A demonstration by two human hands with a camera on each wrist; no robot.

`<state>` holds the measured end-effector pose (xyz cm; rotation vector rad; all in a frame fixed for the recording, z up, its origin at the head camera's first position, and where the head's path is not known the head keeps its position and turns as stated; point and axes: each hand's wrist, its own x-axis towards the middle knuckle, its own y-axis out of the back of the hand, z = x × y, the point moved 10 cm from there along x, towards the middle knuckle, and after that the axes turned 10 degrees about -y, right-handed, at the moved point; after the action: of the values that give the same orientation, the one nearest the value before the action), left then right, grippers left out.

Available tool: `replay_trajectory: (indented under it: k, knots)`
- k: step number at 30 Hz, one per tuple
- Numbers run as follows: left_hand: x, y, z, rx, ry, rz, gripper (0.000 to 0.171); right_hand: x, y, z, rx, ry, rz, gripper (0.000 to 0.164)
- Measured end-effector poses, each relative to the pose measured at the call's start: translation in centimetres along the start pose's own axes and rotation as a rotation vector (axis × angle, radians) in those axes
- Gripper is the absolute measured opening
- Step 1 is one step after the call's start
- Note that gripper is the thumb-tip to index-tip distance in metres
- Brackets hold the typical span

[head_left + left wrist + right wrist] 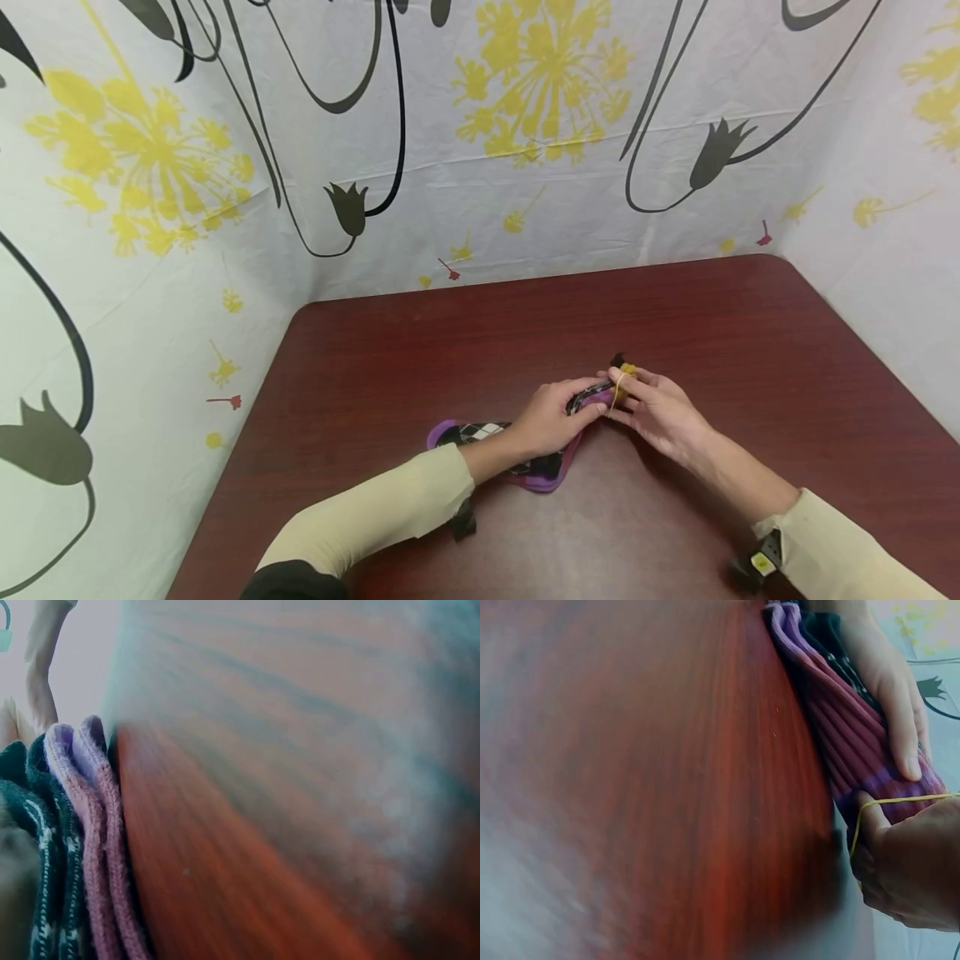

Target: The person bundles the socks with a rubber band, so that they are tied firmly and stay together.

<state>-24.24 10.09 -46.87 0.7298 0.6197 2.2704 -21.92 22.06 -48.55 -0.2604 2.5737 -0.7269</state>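
A pair of socks, dark argyle with purple parts, lies across the table with its far-right end lifted. My left hand grips this ribbed end, thumb on the near side. In the left wrist view the folded sock layers stand side by side, pink-purple and dark green. My right hand is at the sock's end and holds a thin yellow rubber band. The band is stretched round the end, with a right-hand digit inside its loop. Small yellow and black bits show beyond the fingertips; their kind is unclear.
The dark red wooden table has rounded far corners. Behind it and at both sides hangs a white cloth printed with flowers. A black wrist camera sits by the right sleeve, and another dark device is below the left sleeve.
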Motion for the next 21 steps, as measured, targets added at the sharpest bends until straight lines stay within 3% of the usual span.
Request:
replay_trajectory:
  k: [4,8,12,16,21]
  knots:
    - [0.1,-0.4,0.9,0.12,-0.079,-0.065,0.042,0.3,0.3,-0.2,-0.052,-0.027,0.023,0.055]
    - [0.1,-0.8,1.8,0.169,-0.165,-0.111,0.041,0.6,0.5,-0.3,-0.099,-0.054,0.028,0.061]
    - [0.1,-0.9,1.9,0.176,-0.186,-0.116,0.042,0.7,0.5,-0.3,-0.16,-0.055,0.006,0.05]
    - [0.1,-1.0,2.1,0.261,-0.197,-0.105,0.046,0.7,0.5,-0.4,-0.223,-0.045,0.0,0.038]
    - [0.0,-1.4,2.6,0.35,-0.235,-0.134,0.046,0.7,0.3,-0.3,-0.319,-0.057,0.004,0.042]
